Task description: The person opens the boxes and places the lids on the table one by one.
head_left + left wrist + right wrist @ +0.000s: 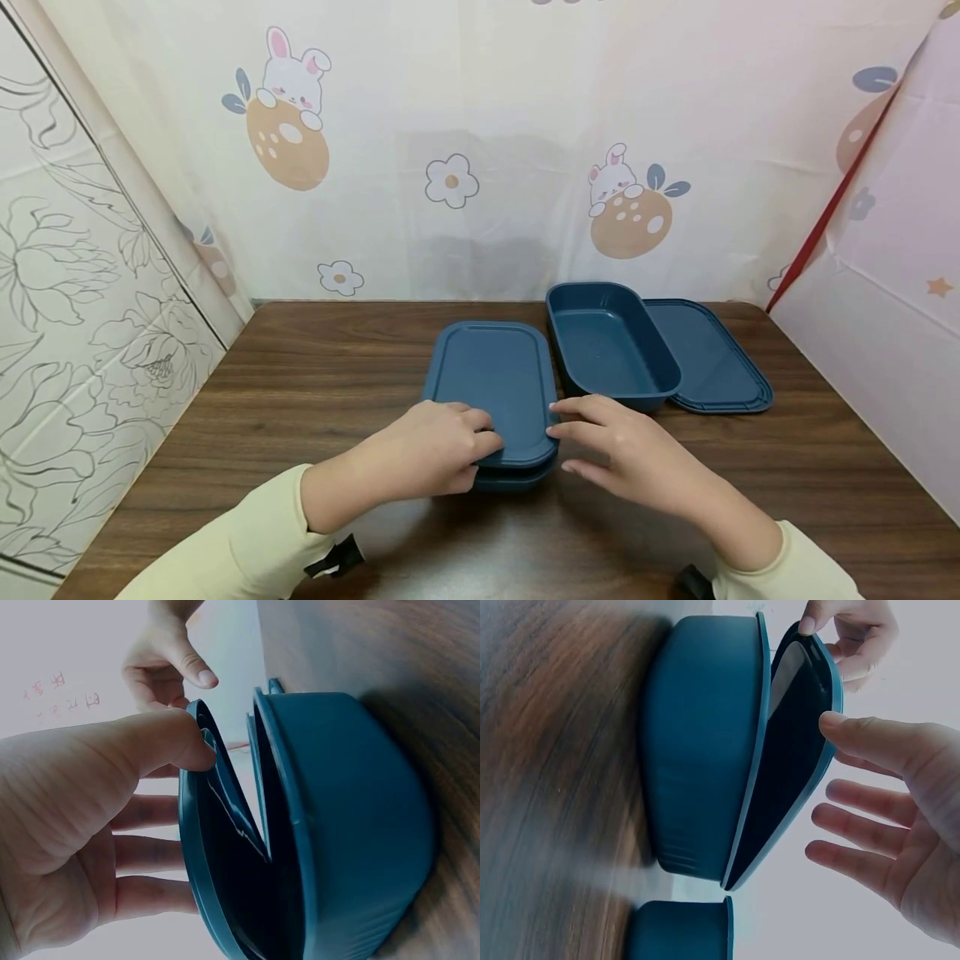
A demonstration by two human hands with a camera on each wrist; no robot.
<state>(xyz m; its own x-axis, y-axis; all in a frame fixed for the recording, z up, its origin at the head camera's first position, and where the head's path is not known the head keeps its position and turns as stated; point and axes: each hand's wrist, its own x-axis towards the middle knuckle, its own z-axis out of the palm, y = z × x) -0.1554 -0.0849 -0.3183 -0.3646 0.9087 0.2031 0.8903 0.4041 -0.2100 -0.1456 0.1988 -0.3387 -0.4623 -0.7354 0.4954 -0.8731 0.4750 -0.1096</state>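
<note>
A blue rectangular lid [491, 375] lies slanted over a matching deep food container [352, 802], its near end lifted and a wedge-shaped gap showing beneath. My left hand [435, 448] pinches the lid's near left part, thumb under the rim and fingers over the top. Beside the lid's right edge is my right hand [633, 454], its fingers extended and slightly spread. In the right wrist view the right thumb [870, 739] is at the lid's rim, while the other fingers stand away from it. What the container holds is hidden.
A second blue container [603, 346], uncovered, stands to the right behind the right hand. Another blue lid [708, 358] lies partly behind it. The wooden table [315, 375] meets a patterned curtain [487, 108] at its back edge.
</note>
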